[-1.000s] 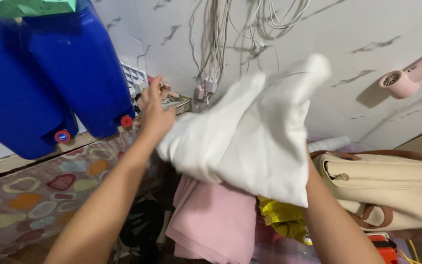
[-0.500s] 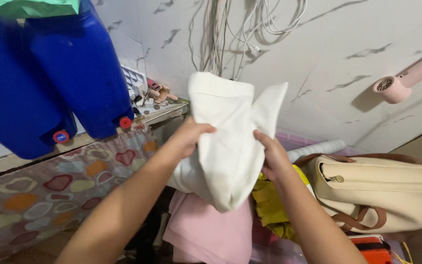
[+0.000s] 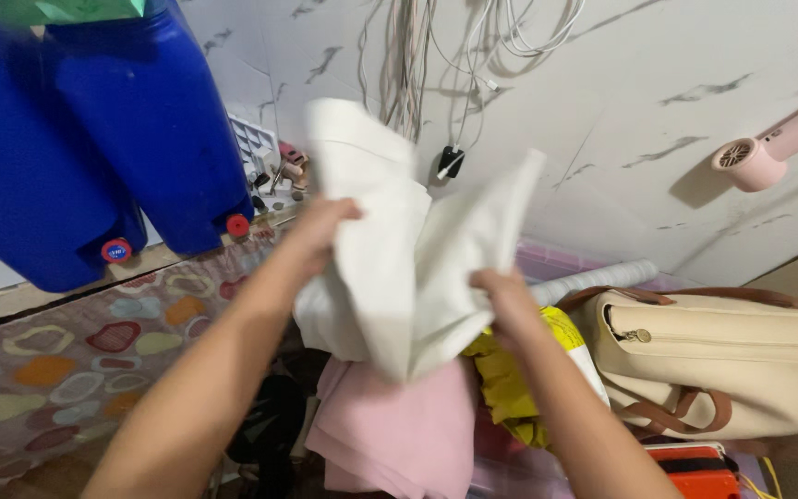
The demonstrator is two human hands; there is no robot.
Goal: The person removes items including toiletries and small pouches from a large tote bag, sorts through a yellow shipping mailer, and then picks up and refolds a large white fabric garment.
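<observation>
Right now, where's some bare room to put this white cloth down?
The patterned mat, below the blue jugs and outside the left hand, shows bare. It is crowded under the white cloth and right hand: pink cloth, yellow bag and cream handbag sit close together.

My hands: two, left [image 3: 320, 231], right [image 3: 501, 300]
White cloth [image 3: 399, 277] I grip: one
Blue jugs [image 3: 154, 120] left of it: two
Pink cloth [image 3: 399, 425] below: one
Bag [image 3: 741, 356] right: one
Dryer [image 3: 768, 148] right: one
</observation>
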